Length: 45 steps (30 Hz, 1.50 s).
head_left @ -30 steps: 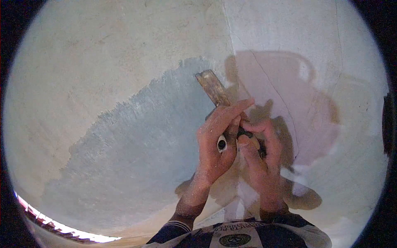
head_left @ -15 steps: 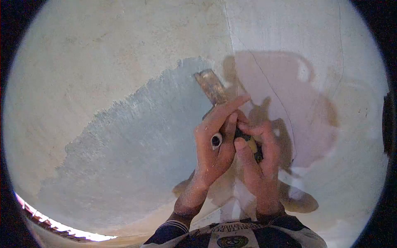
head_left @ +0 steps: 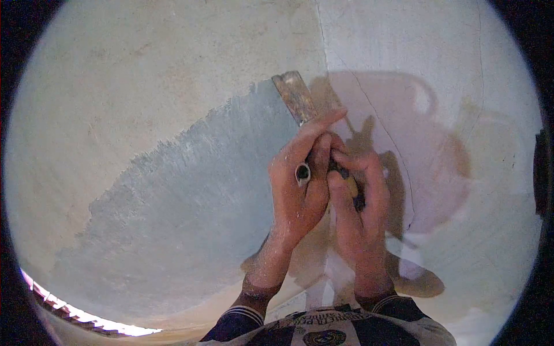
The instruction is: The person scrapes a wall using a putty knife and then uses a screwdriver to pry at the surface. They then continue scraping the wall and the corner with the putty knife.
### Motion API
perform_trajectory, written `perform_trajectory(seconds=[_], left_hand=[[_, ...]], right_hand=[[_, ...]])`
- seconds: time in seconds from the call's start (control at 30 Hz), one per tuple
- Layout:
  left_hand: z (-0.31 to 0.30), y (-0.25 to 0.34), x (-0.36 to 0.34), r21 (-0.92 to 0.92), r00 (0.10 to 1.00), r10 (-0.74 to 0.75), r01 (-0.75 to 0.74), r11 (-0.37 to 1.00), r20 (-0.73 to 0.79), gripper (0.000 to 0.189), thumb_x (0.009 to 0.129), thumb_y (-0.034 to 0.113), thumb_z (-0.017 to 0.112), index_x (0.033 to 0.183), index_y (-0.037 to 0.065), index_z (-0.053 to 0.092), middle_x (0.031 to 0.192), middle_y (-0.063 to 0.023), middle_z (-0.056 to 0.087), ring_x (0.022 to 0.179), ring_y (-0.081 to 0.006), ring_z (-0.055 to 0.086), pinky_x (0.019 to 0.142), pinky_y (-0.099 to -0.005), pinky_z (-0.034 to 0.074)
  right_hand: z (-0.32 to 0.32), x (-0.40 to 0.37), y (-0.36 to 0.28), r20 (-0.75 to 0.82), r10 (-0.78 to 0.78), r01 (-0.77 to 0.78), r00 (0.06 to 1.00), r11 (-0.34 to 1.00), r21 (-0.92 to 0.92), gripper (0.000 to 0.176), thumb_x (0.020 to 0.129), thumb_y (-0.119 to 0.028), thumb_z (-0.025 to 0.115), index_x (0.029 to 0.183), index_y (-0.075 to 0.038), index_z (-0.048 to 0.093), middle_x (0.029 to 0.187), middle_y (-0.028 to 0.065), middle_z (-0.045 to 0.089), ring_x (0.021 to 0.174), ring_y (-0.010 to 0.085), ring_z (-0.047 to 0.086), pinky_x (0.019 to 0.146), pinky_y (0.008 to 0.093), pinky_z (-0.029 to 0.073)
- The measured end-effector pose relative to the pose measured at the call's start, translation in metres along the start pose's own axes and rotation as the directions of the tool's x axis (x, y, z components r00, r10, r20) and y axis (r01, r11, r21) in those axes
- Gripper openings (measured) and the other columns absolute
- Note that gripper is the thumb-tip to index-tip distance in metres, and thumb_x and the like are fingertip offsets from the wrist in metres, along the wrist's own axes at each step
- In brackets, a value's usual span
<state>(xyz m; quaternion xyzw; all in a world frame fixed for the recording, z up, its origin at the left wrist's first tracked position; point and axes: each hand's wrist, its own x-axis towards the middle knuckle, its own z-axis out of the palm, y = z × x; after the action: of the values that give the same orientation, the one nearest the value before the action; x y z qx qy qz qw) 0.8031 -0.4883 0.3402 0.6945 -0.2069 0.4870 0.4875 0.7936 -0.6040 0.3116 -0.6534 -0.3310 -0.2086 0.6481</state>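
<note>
Both hands are together on a scraper with a worn, stained metal blade (head_left: 295, 97) and a black and yellow handle (head_left: 354, 187). My left hand (head_left: 295, 190), with a dark-stoned ring, is wrapped round the scraper near the blade, index finger stretched across it. Lower on the handle, my right hand (head_left: 369, 199) grips with thumb and curled fingers. The blade points up and left, lying at the upper right end of a grey patch (head_left: 190, 202) on the pale wall (head_left: 173, 63). Whether its edge touches the surface is hard to tell. Most of the handle is hidden by fingers.
A vertical corner line (head_left: 324, 46) runs beside the blade. The lighter surface to the right has a thin crack (head_left: 375, 109) and shadows (head_left: 398, 115) of the arms and head. Bright light shows through a gap (head_left: 92, 319) at lower left; a dark object (head_left: 541, 173) stands at the right edge.
Both hands and the scraper have moved upward in the view, the blade reaching farther along the edge of the grey patch. The grip looks the same.
</note>
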Motion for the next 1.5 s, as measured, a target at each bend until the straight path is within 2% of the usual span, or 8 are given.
perform_trajectory(seconds=[0.4, 0.6, 0.9, 1.0, 1.07, 1.13, 1.4, 1.5], left_hand=[[-0.012, -0.004, -0.016, 0.047, 0.994, -0.111, 0.111, 0.993, 0.001, 0.029, 0.100, 0.002, 0.050, 0.125, 0.007, 0.065, 0.083, -0.0084, 0.067, 0.073, -0.0154, 0.063, 0.071, -0.0292, 0.051], [-0.017, -0.001, -0.004, 0.149, 0.998, -0.030, 0.021, 0.989, 0.054, 0.031, 0.099, -0.001, 0.049, 0.125, 0.007, 0.064, 0.083, -0.0091, 0.066, 0.074, -0.0155, 0.061, 0.071, -0.0296, 0.051], [-0.010, -0.002, -0.018, 0.054, 0.967, -0.227, 0.222, 0.974, 0.119, 0.027, 0.103, 0.013, 0.053, 0.124, 0.008, 0.067, 0.086, -0.0078, 0.070, 0.076, -0.0141, 0.063, 0.073, -0.0307, 0.052], [-0.014, -0.017, -0.037, 0.098, 0.973, -0.161, 0.146, 0.984, 0.167, 0.033, 0.096, 0.000, 0.052, 0.126, 0.008, 0.063, 0.088, -0.0152, 0.067, 0.074, -0.0240, 0.069, 0.069, -0.0340, 0.053], [-0.013, -0.025, -0.043, 0.124, 0.980, -0.157, 0.142, 0.982, 0.126, 0.033, 0.096, 0.001, 0.053, 0.127, 0.008, 0.062, 0.090, -0.0159, 0.067, 0.074, -0.0259, 0.069, 0.070, -0.0355, 0.053], [-0.013, -0.026, -0.044, 0.132, 0.979, -0.160, 0.143, 0.981, 0.126, 0.033, 0.096, 0.002, 0.052, 0.127, 0.009, 0.062, 0.091, -0.0163, 0.068, 0.075, -0.0267, 0.068, 0.070, -0.0362, 0.053], [-0.010, -0.024, -0.042, 0.118, 0.980, -0.174, 0.163, 0.979, 0.093, 0.031, 0.097, 0.004, 0.051, 0.126, 0.009, 0.062, 0.093, -0.0164, 0.068, 0.077, -0.0286, 0.068, 0.071, -0.0366, 0.052], [-0.007, -0.017, -0.022, 0.063, 0.966, -0.217, 0.210, 0.976, 0.142, 0.026, 0.101, 0.007, 0.050, 0.122, 0.006, 0.066, 0.087, -0.0088, 0.069, 0.076, -0.0140, 0.063, 0.071, -0.0296, 0.051]], right_hand=[[0.009, 0.000, 0.011, 0.039, -0.017, 0.016, 0.999, 1.000, 0.021, 0.028, 0.098, -0.020, 0.059, 0.116, 0.001, 0.055, 0.109, 0.0142, 0.062, 0.105, 0.0204, 0.057, 0.095, 0.0350, 0.044], [0.018, -0.002, 0.012, 0.004, 0.044, -0.044, 0.999, 0.996, 0.077, 0.028, 0.100, -0.023, 0.058, 0.115, 0.001, 0.054, 0.110, 0.0145, 0.061, 0.105, 0.0209, 0.056, 0.096, 0.0355, 0.043], [0.018, -0.026, 0.032, -0.040, 0.224, -0.210, 0.974, 0.953, 0.218, 0.033, 0.099, -0.022, 0.060, 0.121, 0.003, 0.053, 0.114, 0.0168, 0.061, 0.111, 0.0243, 0.058, 0.099, 0.0378, 0.043], [0.017, -0.039, 0.041, -0.001, 0.234, -0.228, 0.972, 0.951, 0.211, 0.030, 0.100, -0.025, 0.059, 0.117, -0.002, 0.051, 0.102, 0.0071, 0.058, 0.085, 0.0113, 0.049, 0.073, 0.0283, 0.040], [0.018, -0.038, 0.049, 0.005, 0.220, -0.216, 0.976, 0.958, 0.190, 0.030, 0.100, -0.026, 0.059, 0.118, -0.003, 0.051, 0.103, 0.0065, 0.058, 0.085, 0.0099, 0.048, 0.073, 0.0275, 0.040], [0.020, -0.035, 0.047, 0.002, 0.257, -0.252, 0.967, 0.948, 0.196, 0.034, 0.100, -0.025, 0.060, 0.123, 0.000, 0.053, 0.116, 0.0147, 0.060, 0.110, 0.0197, 0.055, 0.099, 0.0350, 0.042], [0.018, -0.034, 0.042, 0.058, 0.366, -0.364, 0.929, 0.873, 0.325, 0.035, 0.100, -0.026, 0.059, 0.124, -0.001, 0.051, 0.118, 0.0141, 0.059, 0.112, 0.0196, 0.055, 0.098, 0.0349, 0.043], [0.018, -0.029, 0.040, 0.023, 0.410, -0.397, 0.912, 0.864, 0.309, 0.037, 0.099, -0.025, 0.061, 0.125, -0.001, 0.050, 0.120, 0.0152, 0.059, 0.113, 0.0207, 0.056, 0.100, 0.0358, 0.042]])
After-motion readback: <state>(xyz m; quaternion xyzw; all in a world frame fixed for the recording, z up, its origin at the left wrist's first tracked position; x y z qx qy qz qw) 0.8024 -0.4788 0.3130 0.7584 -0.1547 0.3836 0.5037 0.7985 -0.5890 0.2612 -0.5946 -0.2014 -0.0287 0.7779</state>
